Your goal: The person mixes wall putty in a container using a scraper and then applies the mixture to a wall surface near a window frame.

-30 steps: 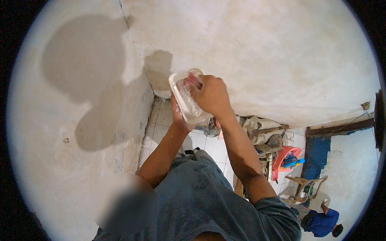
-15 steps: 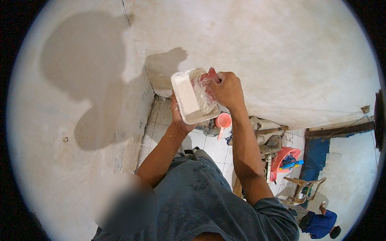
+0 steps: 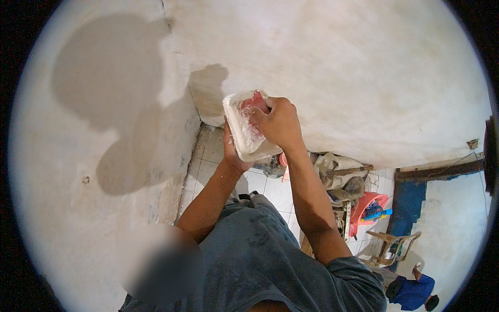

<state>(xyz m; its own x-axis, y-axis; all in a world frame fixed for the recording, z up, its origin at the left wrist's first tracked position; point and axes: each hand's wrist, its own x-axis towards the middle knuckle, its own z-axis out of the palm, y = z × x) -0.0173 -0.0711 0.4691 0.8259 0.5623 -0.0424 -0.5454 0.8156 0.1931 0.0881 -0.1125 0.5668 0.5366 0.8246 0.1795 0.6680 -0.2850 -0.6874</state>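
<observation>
A shallow white plastic tub (image 3: 260, 153) with rounded corners is held up in front of me, tilted, its inside smeared with whitish paste. My left hand (image 3: 234, 152) grips it from below and along its left side; most of those fingers are hidden behind it. In my right hand (image 3: 282, 122) is a red flat scraper (image 3: 254, 105), coated with the same paste. The scraper lies within the tub, toward its upper left part. Fingers and thumb of the right hand are closed round the scraper's right edge.
Pale walls meet in a corner (image 3: 199, 117) ahead. On the tiled floor are a pink dipper (image 3: 284, 159), partly hidden by my right arm, a crumpled cloth (image 3: 330, 165), a pink basin (image 3: 372, 200) with tools, and a plastic chair (image 3: 392, 245). Another person (image 3: 414, 291) is at lower right.
My right hand has moved left with the scraper, drawing it across the tub toward its left side. The paste has shifted left with it. My left hand stays nearly in place.
</observation>
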